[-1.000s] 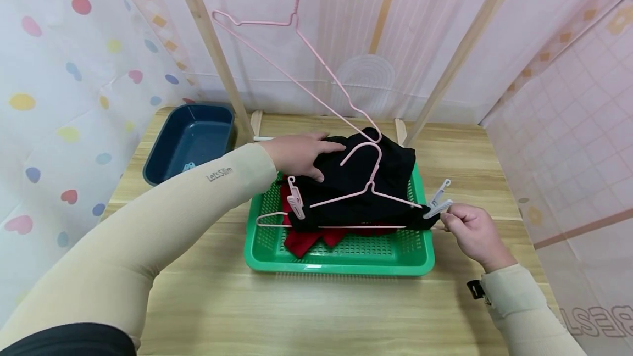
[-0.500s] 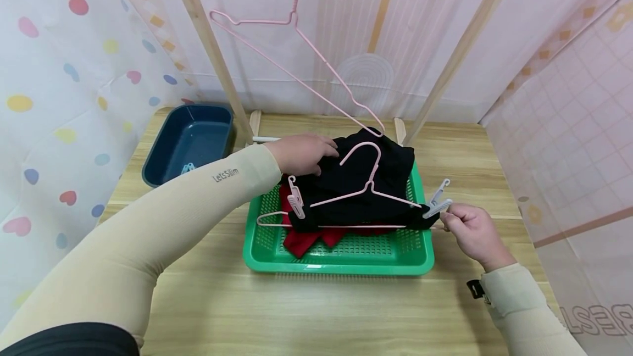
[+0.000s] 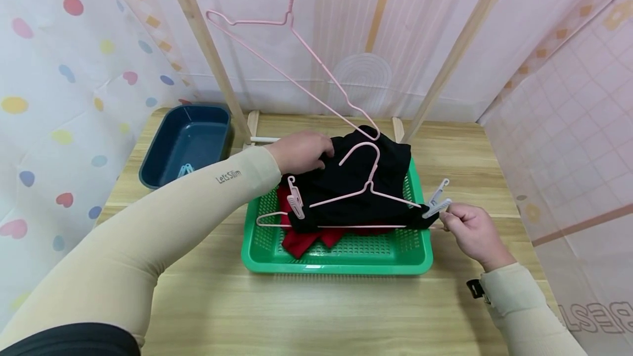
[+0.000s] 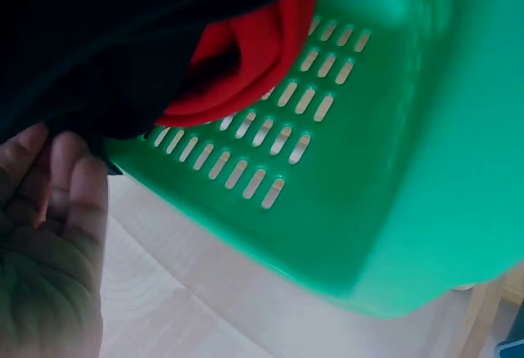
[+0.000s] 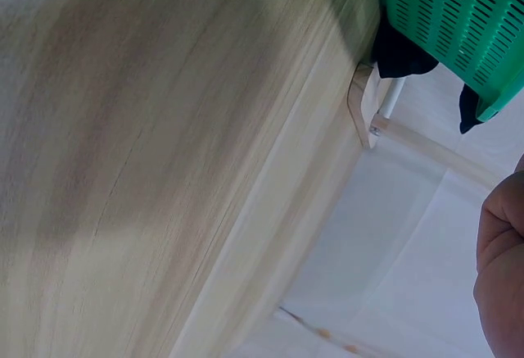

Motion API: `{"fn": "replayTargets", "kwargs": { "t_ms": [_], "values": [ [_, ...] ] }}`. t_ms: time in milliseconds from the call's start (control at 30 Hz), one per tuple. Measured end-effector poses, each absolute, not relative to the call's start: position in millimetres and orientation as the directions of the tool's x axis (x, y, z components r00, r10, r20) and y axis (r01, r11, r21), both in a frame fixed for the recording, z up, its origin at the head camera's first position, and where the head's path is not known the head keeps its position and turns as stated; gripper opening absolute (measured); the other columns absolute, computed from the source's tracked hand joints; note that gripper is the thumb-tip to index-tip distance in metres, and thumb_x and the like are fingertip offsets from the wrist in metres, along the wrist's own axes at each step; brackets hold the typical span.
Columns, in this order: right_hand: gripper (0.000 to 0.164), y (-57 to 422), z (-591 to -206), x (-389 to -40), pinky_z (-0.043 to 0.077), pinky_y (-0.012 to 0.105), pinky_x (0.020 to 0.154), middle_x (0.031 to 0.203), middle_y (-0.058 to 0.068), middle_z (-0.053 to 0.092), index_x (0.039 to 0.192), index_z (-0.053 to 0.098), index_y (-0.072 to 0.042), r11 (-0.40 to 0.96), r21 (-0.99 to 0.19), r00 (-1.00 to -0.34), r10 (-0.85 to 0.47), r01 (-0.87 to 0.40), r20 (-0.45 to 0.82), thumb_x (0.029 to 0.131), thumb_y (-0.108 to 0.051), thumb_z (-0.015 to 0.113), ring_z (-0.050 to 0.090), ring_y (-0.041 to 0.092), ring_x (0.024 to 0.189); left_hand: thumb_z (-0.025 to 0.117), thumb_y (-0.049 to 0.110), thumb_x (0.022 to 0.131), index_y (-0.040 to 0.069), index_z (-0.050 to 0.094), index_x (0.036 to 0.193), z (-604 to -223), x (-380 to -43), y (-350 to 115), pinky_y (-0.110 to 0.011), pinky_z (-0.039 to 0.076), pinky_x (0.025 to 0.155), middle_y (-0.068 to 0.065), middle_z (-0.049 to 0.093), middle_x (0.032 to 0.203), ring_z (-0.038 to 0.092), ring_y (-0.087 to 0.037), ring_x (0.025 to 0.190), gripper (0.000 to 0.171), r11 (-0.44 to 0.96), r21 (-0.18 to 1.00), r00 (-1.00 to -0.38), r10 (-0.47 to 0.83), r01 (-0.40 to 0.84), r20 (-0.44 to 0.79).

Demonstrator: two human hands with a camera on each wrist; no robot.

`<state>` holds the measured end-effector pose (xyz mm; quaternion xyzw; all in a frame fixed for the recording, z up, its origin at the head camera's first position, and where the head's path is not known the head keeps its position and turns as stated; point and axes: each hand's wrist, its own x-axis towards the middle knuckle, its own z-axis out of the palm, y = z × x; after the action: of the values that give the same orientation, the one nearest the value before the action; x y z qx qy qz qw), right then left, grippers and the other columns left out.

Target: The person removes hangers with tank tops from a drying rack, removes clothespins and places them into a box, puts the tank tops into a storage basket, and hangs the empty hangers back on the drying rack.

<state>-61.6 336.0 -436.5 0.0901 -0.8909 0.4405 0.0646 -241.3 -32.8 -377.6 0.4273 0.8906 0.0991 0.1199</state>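
Observation:
A black garment [image 3: 351, 185] lies over the green basket [image 3: 336, 266], with red cloth [image 3: 301, 240] beneath it. Its front edge is fixed to a pink hanger [image 3: 368, 184] by a pale clothespin [image 3: 295, 201] at the left and another clothespin [image 3: 437, 202] at the right. My left hand [image 3: 303, 153] grips the garment near the basket's back left; its fingers are curled against the black cloth, which partly hides the fingertips in the left wrist view. My right hand [image 3: 471, 234] pinches the hanger's right end, just beyond the basket's rim. Only part of this hand shows in the right wrist view.
A second pink hanger [image 3: 296, 81] hangs at the back, its lower corner reaching over the garment. Wooden rack posts [image 3: 207, 43] stand on both sides behind the basket. A dark blue tub [image 3: 188, 131] with light blue clothespins [image 3: 185, 170] is at the left.
My left hand's fingers, spread on the garment earlier, have drawn in and curled, and the hand has shifted slightly. My right hand stays on the hanger's end. The hanging hanger sways a little.

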Motion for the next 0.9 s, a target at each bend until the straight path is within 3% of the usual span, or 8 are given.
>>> {"fn": "replayTargets", "kwargs": {
  "t_ms": [133, 333, 500, 733, 900],
  "values": [
    [0.042, 335.3, -436.6, -60.9, 0.031, 0.029, 0.044, 0.059, -0.013, 0.043, 0.057, 0.052, -0.015, 0.594, -0.776, -0.976, -0.094, -0.212, 0.194, 0.095, 0.003, 0.06, 0.038, 0.006, 0.052, 0.082, 0.011, 0.089, 0.007, 0.069, 0.128, -378.5, -240.2, -32.9, -0.045, 0.049, 0.112, -0.016, 0.06, 0.139, 0.062, -0.032, 0.126, 0.041, 0.624, 0.269, -0.612, 0.779, 0.734, -0.137],
    [0.043, 335.0, -435.1, -60.5, 0.031, 0.028, 0.045, 0.059, -0.013, 0.044, 0.057, 0.051, -0.016, 0.603, -0.771, -0.978, -0.093, -0.203, 0.185, 0.095, 0.002, 0.06, 0.038, 0.006, 0.052, 0.079, 0.003, 0.09, 0.016, 0.064, 0.14, -379.4, -237.6, -34.4, -0.045, 0.052, 0.108, -0.017, 0.051, 0.15, 0.059, -0.033, 0.132, 0.054, 0.654, 0.256, -0.629, 0.756, 0.712, -0.183],
    [0.043, 334.1, -433.5, -60.0, 0.032, 0.029, 0.045, 0.06, -0.013, 0.047, 0.057, 0.051, -0.015, 0.602, -0.773, -0.979, -0.098, -0.202, 0.18, 0.096, 0.002, 0.06, 0.039, 0.007, 0.053, 0.076, 0.002, 0.092, 0.011, 0.067, 0.137, -381.7, -238.3, -33.1, -0.044, 0.052, 0.107, -0.016, 0.055, 0.142, 0.062, -0.031, 0.125, 0.047, 0.664, 0.267, -0.643, 0.746, 0.699, -0.174],
    [0.044, 333.1, -437.4, -60.1, 0.036, 0.028, 0.048, 0.06, -0.014, 0.047, 0.056, 0.051, -0.016, 0.568, -0.788, -0.971, -0.108, -0.237, 0.215, 0.094, 0.005, 0.06, 0.04, 0.004, 0.054, 0.074, 0.0, 0.09, 0.004, 0.074, 0.119, -381.9, -239.2, -30.8, -0.042, 0.052, 0.106, -0.014, 0.065, 0.126, 0.067, -0.03, 0.115, 0.029, 0.651, 0.26, -0.648, 0.754, 0.713, -0.109],
    [0.043, 333.6, -439.9, -61.3, 0.034, 0.028, 0.047, 0.059, -0.014, 0.045, 0.057, 0.051, -0.015, 0.575, -0.787, -0.974, -0.096, -0.224, 0.207, 0.094, 0.005, 0.06, 0.039, 0.004, 0.054, 0.059, -0.004, 0.094, 0.002, 0.074, 0.116, -376.1, -242.8, -30.0, -0.043, 0.052, 0.106, -0.016, 0.069, 0.123, 0.067, -0.033, 0.118, 0.028, 0.673, 0.258, -0.662, 0.736, 0.693, -0.141]
  ]
}}
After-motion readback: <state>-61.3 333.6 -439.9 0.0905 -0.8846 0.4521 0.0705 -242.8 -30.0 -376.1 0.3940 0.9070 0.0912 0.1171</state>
